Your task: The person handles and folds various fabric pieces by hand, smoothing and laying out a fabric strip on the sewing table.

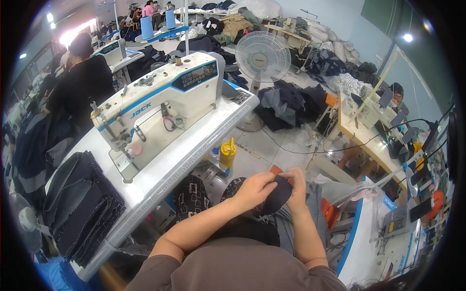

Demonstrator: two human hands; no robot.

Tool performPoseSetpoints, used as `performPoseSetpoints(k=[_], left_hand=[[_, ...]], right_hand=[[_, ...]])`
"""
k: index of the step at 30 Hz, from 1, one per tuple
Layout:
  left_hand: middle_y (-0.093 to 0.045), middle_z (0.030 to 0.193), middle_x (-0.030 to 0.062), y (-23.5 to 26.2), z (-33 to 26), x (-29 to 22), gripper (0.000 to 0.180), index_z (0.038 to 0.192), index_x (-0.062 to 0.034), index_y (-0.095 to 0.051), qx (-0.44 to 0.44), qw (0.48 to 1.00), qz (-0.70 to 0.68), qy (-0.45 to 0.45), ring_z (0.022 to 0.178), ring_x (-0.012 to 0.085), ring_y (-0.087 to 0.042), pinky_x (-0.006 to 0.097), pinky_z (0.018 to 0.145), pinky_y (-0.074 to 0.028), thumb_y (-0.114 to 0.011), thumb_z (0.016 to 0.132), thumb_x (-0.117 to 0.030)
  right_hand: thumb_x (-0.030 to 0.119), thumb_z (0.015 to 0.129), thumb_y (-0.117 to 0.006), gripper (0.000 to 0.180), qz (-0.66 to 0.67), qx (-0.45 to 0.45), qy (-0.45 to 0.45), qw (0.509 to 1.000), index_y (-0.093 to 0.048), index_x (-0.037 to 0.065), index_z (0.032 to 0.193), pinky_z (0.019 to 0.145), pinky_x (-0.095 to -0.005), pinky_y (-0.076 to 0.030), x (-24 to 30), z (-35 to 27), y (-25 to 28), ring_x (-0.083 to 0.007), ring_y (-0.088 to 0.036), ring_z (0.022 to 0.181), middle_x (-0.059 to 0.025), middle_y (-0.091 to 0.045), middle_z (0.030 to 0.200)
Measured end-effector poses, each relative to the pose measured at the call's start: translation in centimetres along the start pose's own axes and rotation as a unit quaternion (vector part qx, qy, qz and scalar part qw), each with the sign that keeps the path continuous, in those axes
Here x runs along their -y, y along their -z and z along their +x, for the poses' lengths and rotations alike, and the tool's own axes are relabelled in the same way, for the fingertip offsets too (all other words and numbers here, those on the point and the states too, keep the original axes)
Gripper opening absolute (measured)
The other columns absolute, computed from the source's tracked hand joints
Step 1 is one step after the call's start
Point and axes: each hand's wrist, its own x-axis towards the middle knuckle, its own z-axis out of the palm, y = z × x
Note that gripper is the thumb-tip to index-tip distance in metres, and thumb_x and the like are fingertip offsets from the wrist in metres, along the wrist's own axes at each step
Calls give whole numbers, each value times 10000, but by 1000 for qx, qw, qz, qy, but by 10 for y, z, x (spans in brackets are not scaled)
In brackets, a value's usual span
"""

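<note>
The left hand (253,190) and right hand (297,186) are curled tight around a small dark cloth (277,194), which sits between them. Left of the hands stand a white sewing machine (160,94) and a pile of dark cloth pieces (80,203). A yellow bottle (227,153) sits just above them.

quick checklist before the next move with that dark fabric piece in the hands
1. Grip: left hand and right hand both pinch the dark fabric piece: ok.
2. Piece clear of the table: held over the lap, apart from the white table: ok.
3. Needle area on the sewing machine: nothing lies under it: ok.
4. Denim stack: lies on the table's left end, within its edge: ok.
5. Piece's edge alignment: hidden by fingers: cannot tell.
6. Yellow bottle: upright below the table, away from the hands: ok.
</note>
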Motion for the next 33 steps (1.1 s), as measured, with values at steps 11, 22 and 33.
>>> performPoseSetpoints(k=[11, 22, 33], left_hand=[[-526, 788, 166, -8, -3, -8, 99, 873, -22, -534, 7, 996, 90, -18, 766, 378, -538, 420, 649, -432, -570, 831, -104], [-523, 765, 171, -19, -4, -16, 78, 816, 7, -518, 107, 988, 111, -30, 728, 353, -532, 375, 644, -427, -572, 814, -50], [-519, 756, 175, -59, -10, -37, 89, 789, 8, -508, 238, 966, 99, -27, 709, 357, -530, 383, 642, -427, -566, 820, -52]], right_hand=[[173, 684, -637, 207, -188, -81, 108, 973, -576, 60, 846, 726, -378, -362, -7, -17, -5, -258, -534, 714, -64, -548, 746], [115, 679, -607, 210, -186, -86, 45, 978, -592, 52, 879, 730, -370, -388, 1, -44, 18, -277, -537, 759, -80, -553, 790], [155, 746, -553, 180, -208, -61, -39, 975, -594, 76, 903, 746, -344, -384, 10, -105, 57, -231, -538, 795, -60, -524, 807]])
